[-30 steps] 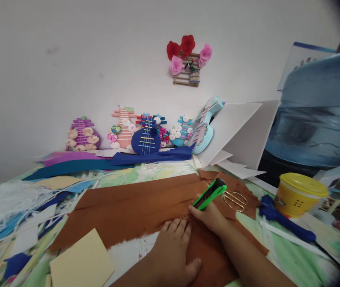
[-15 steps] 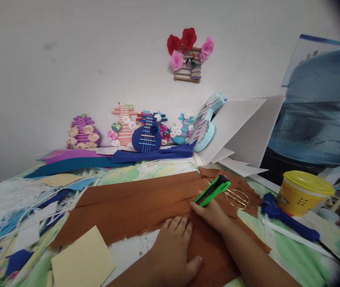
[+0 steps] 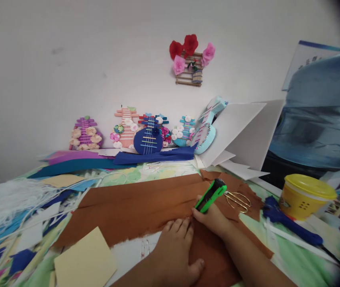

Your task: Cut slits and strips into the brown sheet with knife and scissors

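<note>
A large brown sheet (image 3: pixel 122 207) is spread over the table, with white material (image 3: pixel 131 253) showing below its torn-looking edge. My left hand (image 3: pixel 176 251) lies flat on the sheet, fingers stretched forward and thumb apart, holding nothing. Just to its right, my right hand (image 3: pixel 210 219) grips a green and black utility knife (image 3: pixel 211 195), its handle slanting up to the right. The blade end is hidden by my fingers. Gold-handled scissors (image 3: pixel 238 200) lie on the brown sheet beyond my right hand.
A yellow tub (image 3: pixel 305 195) and blue glue gun (image 3: pixel 273 211) stand to the right. White string (image 3: pixel 5 199) and scraps cover the left, beside a pale yellow pad (image 3: pixel 85 259). Decorated paper instruments (image 3: pixel 148 137) and white boards (image 3: pixel 232 123) line the wall. A large water bottle (image 3: pixel 319 115) is at right.
The knife handle has tipped slightly lower and to the left in my right hand. My left hand stays pressed on the sheet. The whole view has shifted slightly.
</note>
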The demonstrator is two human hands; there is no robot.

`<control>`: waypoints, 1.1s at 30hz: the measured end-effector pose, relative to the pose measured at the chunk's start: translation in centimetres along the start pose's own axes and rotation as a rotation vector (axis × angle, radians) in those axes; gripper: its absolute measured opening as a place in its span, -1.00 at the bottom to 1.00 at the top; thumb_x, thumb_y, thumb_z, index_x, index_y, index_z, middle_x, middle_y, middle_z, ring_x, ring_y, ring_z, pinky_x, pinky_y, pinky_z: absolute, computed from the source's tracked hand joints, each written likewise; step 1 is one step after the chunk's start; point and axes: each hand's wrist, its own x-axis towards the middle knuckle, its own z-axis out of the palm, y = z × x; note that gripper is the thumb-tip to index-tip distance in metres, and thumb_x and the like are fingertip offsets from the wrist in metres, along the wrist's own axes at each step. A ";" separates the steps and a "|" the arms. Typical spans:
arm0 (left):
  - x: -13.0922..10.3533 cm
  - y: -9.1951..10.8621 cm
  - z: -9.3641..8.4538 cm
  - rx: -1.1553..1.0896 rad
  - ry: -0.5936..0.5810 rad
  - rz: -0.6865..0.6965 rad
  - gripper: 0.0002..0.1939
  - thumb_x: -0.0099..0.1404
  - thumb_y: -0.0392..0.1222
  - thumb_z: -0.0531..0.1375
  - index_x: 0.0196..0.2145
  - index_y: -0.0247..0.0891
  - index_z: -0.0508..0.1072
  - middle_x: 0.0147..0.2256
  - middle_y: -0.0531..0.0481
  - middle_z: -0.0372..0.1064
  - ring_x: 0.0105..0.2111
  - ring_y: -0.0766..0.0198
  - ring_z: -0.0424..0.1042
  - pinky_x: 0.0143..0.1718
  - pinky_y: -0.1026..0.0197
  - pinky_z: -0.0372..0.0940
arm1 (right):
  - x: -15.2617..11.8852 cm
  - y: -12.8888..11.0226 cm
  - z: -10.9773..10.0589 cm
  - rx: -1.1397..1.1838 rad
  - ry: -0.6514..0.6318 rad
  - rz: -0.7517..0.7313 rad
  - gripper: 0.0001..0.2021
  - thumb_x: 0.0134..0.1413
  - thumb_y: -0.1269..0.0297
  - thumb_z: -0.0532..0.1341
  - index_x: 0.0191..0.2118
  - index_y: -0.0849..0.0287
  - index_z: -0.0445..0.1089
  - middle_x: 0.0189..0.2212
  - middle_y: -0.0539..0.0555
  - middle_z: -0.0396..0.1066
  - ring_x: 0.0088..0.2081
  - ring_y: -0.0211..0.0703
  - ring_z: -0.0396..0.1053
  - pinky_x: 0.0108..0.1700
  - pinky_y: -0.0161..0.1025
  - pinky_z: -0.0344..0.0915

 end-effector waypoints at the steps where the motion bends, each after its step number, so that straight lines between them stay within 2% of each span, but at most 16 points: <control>1: 0.0 0.0 0.0 -0.001 -0.001 -0.001 -0.29 0.13 0.13 -0.05 0.12 -0.39 0.02 0.13 -0.21 -0.15 0.10 -0.02 -0.11 0.08 -0.03 -0.23 | 0.0 0.0 0.0 -0.006 -0.011 0.005 -0.83 -0.21 0.28 0.09 -0.60 0.14 0.02 -0.66 -0.11 0.03 -0.58 -0.32 0.05 -0.54 -0.34 0.05; 5: 0.0 0.0 0.0 0.009 0.012 0.011 -0.30 0.14 0.13 -0.06 0.12 -0.42 0.02 0.13 -0.23 -0.13 0.09 -0.03 -0.10 0.07 -0.04 -0.23 | -0.1 -0.1 0.0 -0.017 -0.035 -0.003 -0.84 -0.20 0.28 0.10 -0.59 0.15 0.05 -0.65 -0.09 0.08 -0.57 -0.30 0.09 -0.52 -0.33 0.07; 14: 0.0 0.0 0.1 0.018 0.008 0.005 -0.31 0.15 0.13 -0.08 0.12 -0.39 0.03 0.14 -0.20 -0.15 0.10 -0.02 -0.12 0.07 -0.04 -0.23 | -0.1 -0.3 -0.8 0.057 0.025 -0.034 -0.85 -0.17 0.28 0.09 -0.58 0.16 0.07 -0.63 -0.10 0.11 -0.54 -0.31 0.14 -0.47 -0.34 0.13; 25: -0.1 -0.1 0.1 0.016 0.008 0.013 -0.29 0.13 0.11 -0.06 0.12 -0.43 0.01 0.14 -0.22 -0.16 0.10 -0.02 -0.13 0.08 -0.02 -0.23 | -0.3 -0.7 -0.4 0.013 -0.016 -0.012 -0.83 -0.22 0.33 0.09 -0.60 0.14 0.02 -0.66 -0.12 0.05 -0.58 -0.33 0.09 -0.52 -0.36 0.08; 33: -0.1 0.2 0.0 0.030 0.013 -0.006 -0.30 0.13 0.11 -0.07 0.11 -0.41 0.03 0.13 -0.20 -0.11 0.10 0.00 -0.11 0.08 -0.01 -0.22 | -0.4 -0.7 -0.3 -0.011 -0.006 0.000 -0.80 -0.25 0.28 0.14 -0.62 0.15 0.03 -0.69 -0.12 0.05 -0.60 -0.34 0.05 -0.55 -0.36 0.05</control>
